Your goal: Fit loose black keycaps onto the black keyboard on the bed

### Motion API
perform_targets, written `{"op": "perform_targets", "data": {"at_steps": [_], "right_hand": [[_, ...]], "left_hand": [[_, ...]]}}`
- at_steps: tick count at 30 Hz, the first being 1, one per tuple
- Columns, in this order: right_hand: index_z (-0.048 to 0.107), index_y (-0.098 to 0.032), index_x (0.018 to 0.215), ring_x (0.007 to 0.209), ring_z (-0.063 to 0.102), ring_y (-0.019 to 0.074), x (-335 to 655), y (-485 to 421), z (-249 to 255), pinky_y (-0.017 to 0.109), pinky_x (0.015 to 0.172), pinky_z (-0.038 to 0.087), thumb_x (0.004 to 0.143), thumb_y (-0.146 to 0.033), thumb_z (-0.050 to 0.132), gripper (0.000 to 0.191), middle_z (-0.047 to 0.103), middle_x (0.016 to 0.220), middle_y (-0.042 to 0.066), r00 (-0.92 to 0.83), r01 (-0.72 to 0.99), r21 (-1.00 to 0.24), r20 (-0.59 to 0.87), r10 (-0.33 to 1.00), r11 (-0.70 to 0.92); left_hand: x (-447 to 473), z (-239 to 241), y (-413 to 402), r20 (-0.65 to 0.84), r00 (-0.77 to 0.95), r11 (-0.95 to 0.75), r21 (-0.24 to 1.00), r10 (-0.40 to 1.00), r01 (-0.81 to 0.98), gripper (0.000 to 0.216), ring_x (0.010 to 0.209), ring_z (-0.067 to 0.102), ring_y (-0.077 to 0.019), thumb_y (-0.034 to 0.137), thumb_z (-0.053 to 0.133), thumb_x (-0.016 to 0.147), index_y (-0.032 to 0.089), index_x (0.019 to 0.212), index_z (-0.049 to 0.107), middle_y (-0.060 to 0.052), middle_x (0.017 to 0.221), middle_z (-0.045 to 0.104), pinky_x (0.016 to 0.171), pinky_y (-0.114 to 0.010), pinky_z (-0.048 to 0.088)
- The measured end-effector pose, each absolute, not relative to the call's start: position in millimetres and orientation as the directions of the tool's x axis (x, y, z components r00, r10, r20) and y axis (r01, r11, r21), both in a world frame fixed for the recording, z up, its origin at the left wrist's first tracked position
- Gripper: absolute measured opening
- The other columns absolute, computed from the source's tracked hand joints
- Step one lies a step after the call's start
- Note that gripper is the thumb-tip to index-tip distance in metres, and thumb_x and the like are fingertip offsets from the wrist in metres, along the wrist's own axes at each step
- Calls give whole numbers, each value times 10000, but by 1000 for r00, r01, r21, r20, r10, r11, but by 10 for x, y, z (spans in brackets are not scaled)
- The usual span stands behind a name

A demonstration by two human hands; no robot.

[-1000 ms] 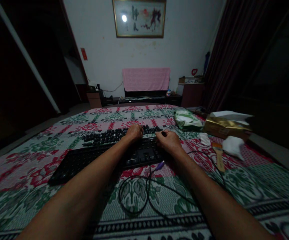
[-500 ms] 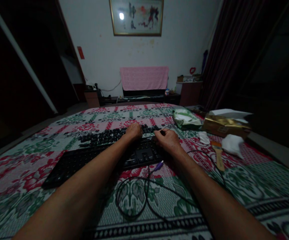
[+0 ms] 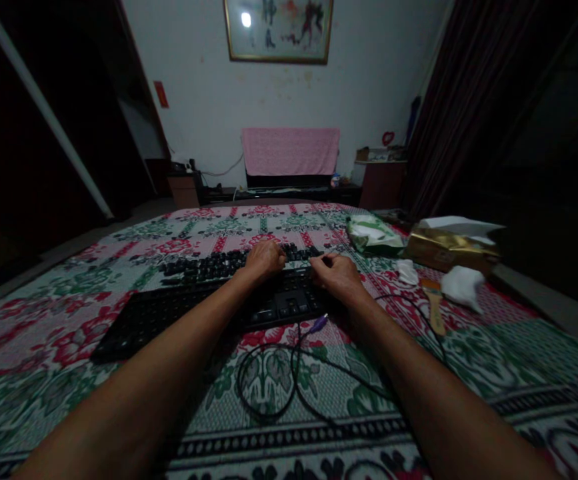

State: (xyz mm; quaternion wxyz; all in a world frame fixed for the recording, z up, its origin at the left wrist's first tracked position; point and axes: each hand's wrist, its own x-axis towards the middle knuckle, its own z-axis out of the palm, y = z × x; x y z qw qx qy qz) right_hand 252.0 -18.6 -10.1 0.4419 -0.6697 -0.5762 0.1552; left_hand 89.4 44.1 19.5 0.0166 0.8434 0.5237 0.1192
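A black keyboard (image 3: 153,320) with most of its keys off lies across the cloth in front of me. Beyond its far edge spreads a row of loose black keycaps (image 3: 203,267). My left hand (image 3: 265,258) is curled closed over the keycaps near the keyboard's back edge; its fingertips are hidden. Over the keyboard's right end, my right hand (image 3: 339,273) is closed in a pinch, with a small dark spot by the fingertips too unclear to name. A black cable (image 3: 263,417) with a purple plug (image 3: 320,323) lies looped on the near side.
To the right lie a wooden-handled brush (image 3: 435,308), crumpled white tissues (image 3: 463,287), a green-and-white packet (image 3: 373,235) and a gold tissue box (image 3: 443,248). A patterned cloth (image 3: 269,453) covers the table. A pink towel (image 3: 291,152) hangs by the far wall.
My left hand has shifted slightly left and away over the keycaps. My right hand stays nearly in place, still pinched. The whole view has tilted a little downward.
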Motion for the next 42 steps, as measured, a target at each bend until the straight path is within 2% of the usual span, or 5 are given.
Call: {"op": "perform_targets", "data": {"at_steps": [9,14,18,25,42], "right_hand": [[556,-151,720,480,571,94,2617,-278,80,172,434,427,773,-289,504,156,657,632,28,120,435,-897,150,981,84],[563,-149,703,461,547,79,2655,-370,213,161,438,401,762,-303,534,167,619,565,-2,-96,589,-787,160,982,186],[588,-141,738,454,552,92,2618,-425,256,166,408,361,780,-330,504,211,621,553,8,-161,721,-665,110,981,193],[625,-136,777,479,540,96,2595,-484,263,183,436,331,805,-359,465,276,619,558,16,-120,851,-484,196,973,203],[669,-134,778,520,546,123,2421,-568,341,215,491,327,792,-325,471,275,625,557,42,-25,921,-378,178,984,92]], "left_hand": [[624,48,71,172,533,-557,156,828,815,311,922,602,-209,295,473,779,232,979,703,-67,968,667,799,-269,442],[609,29,78,174,538,-563,167,825,809,321,930,595,-214,312,458,785,250,994,693,-60,988,641,819,-286,443],[605,23,69,173,547,-571,159,819,805,316,947,585,-211,305,454,788,239,987,691,-59,997,632,832,-291,441],[630,1,15,188,550,-571,86,814,816,309,928,570,-204,305,447,801,222,970,692,-70,966,610,799,-289,443],[635,-3,-6,188,561,-580,67,806,812,315,922,554,-212,299,432,805,222,967,691,-77,966,595,798,-306,439]]}}
